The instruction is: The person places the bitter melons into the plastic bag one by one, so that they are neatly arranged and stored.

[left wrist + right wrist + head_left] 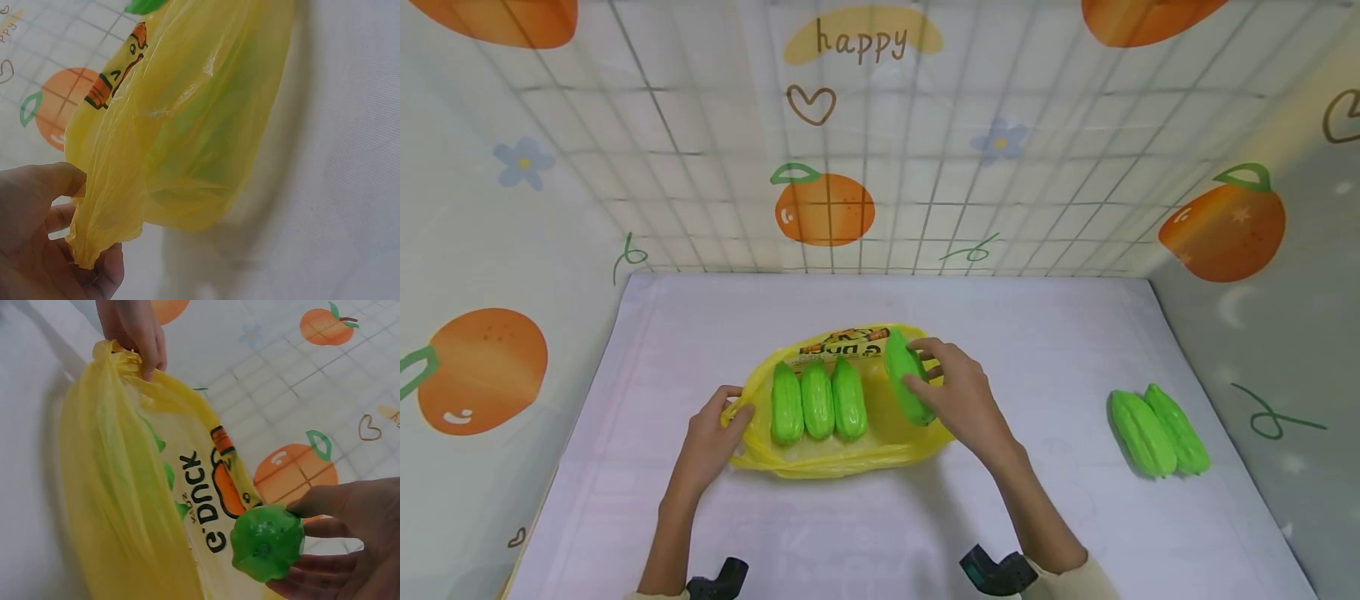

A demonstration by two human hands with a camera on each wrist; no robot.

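A yellow plastic bag (887, 450) lies spread on the table with its mouth held wide. Three glossy green ridged gourds (817, 400) sit side by side inside it. My left hand (711, 437) pinches the gathered left edge of the bag (112, 181). Over the bag's right part, my right hand (958, 392) grips another green gourd (906, 379) between thumb and fingers. In the right wrist view, the lobed end of that gourd (267, 544) points at the camera, beside the bag's printed lettering. Whether it touches the bag, I cannot tell.
Two more green gourds (1159, 433) lie together on the white table (1037, 500) at the right. Behind the table hangs a sheet (910, 133) printed with a grid and oranges; similar printed panels flank both sides.
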